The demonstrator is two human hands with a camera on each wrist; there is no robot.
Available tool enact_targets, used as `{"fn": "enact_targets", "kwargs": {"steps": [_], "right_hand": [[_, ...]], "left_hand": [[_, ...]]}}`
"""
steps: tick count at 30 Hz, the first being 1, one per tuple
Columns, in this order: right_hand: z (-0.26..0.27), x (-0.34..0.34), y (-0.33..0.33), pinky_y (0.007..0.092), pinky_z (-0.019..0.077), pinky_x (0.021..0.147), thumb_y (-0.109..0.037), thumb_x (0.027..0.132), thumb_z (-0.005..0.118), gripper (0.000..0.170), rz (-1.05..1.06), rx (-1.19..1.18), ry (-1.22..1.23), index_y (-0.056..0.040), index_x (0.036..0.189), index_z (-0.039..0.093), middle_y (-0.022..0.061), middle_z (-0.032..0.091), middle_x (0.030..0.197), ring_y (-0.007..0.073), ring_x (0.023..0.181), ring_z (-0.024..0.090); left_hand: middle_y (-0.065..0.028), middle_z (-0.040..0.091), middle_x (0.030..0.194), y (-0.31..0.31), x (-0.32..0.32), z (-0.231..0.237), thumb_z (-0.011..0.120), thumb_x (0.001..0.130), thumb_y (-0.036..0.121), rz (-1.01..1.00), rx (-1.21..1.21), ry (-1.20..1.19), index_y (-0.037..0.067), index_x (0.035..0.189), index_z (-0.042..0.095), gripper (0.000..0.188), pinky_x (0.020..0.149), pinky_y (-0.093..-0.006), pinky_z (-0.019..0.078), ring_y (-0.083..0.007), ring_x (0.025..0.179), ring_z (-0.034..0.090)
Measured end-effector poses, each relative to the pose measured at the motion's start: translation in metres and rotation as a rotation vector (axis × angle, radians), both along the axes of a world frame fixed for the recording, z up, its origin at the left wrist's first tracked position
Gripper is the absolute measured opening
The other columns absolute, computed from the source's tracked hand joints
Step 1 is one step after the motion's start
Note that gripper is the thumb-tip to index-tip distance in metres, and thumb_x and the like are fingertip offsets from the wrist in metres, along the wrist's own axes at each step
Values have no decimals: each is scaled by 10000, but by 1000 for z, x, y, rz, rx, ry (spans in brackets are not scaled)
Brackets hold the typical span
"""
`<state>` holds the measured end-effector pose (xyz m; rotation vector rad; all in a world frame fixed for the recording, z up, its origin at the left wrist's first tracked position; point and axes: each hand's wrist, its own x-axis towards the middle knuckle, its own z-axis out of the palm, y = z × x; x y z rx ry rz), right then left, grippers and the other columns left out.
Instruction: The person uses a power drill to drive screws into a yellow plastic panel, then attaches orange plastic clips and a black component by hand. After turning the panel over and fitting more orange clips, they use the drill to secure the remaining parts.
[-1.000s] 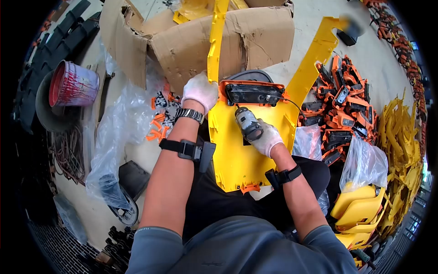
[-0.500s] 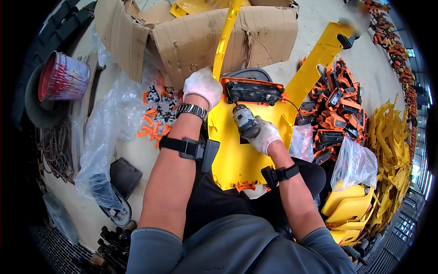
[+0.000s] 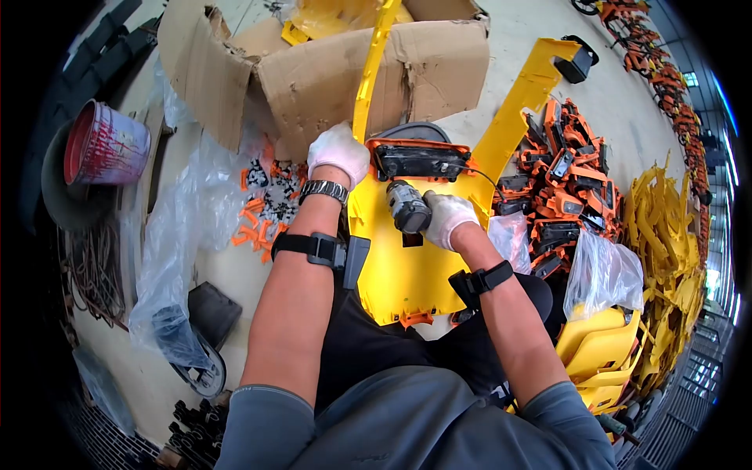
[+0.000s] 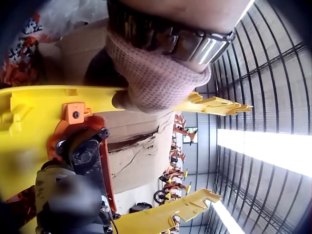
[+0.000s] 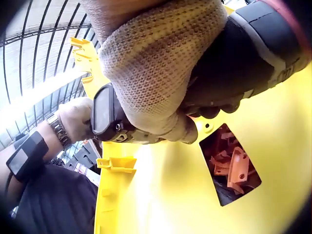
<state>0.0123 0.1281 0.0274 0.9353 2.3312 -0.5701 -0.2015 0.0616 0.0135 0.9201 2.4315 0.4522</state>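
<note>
Drill [image 3: 408, 208] fills the curled right hand [image 3: 450, 219], tip unclear, while the left hand [image 3: 339, 154] grips the yellow panel [image 3: 415, 278], most fingers hidden.

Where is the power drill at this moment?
In the head view, the power drill is in the person's right hand, over the yellow panel and just below the orange-rimmed black part.

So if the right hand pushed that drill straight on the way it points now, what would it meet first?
Probably the left end of the orange-framed black unit on the yellow panel: the drill in the right hand points that way, though the gap is hard to judge.
</note>
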Motion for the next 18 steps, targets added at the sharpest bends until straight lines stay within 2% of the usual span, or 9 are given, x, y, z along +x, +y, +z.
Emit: {"fn": "enact_targets", "kwargs": {"steps": [5,7,11,12,15,18], "right_hand": [[-5,3,-6,405,512,917,-296,762,705,446,-91,-20,36,-66,1139,636,195,683,1114,351,1078,641],[-2,5,-8,406,515,915,-294,760,701,441,-126,-42,74,-68,1135,643,196,684,1111,350,1077,642],[-41,19,-11,387,528,887,-281,764,654,423,-234,-153,269,-53,1121,662,204,694,1069,354,1033,658],[-51,25,-16,383,537,855,-301,766,656,445,-297,-169,338,-45,1129,661,214,700,1027,366,979,670],[-14,44,-31,382,537,847,-326,756,678,480,-583,-445,355,-32,1135,653,222,701,1004,369,949,675],[-25,88,-41,380,528,869,-339,728,704,509,-583,-351,441,-13,1115,647,224,694,1040,350,990,668]], "left_hand": [[-215,667,1131,-1,5,13,545,848,169,8,-11,-10,64,1127,654,317,926,-439,511,-379,1079,632],[-223,673,1105,1,2,11,561,839,182,-26,-19,22,60,1083,675,296,908,-454,519,-389,1055,640],[-237,675,1076,-2,7,11,556,832,167,56,52,1,40,1060,683,290,903,-467,518,-397,1053,638],[-239,676,1069,-2,7,4,554,832,173,94,82,46,43,1045,691,285,902,-472,516,-404,1050,636],[-248,669,1079,-4,14,-7,561,833,208,6,32,50,38,1063,687,312,911,-474,508,-411,1038,634],[-248,667,1082,-5,31,-18,569,831,228,-191,43,84,44,1082,682,330,913,-473,506,-410,1033,634]]}}
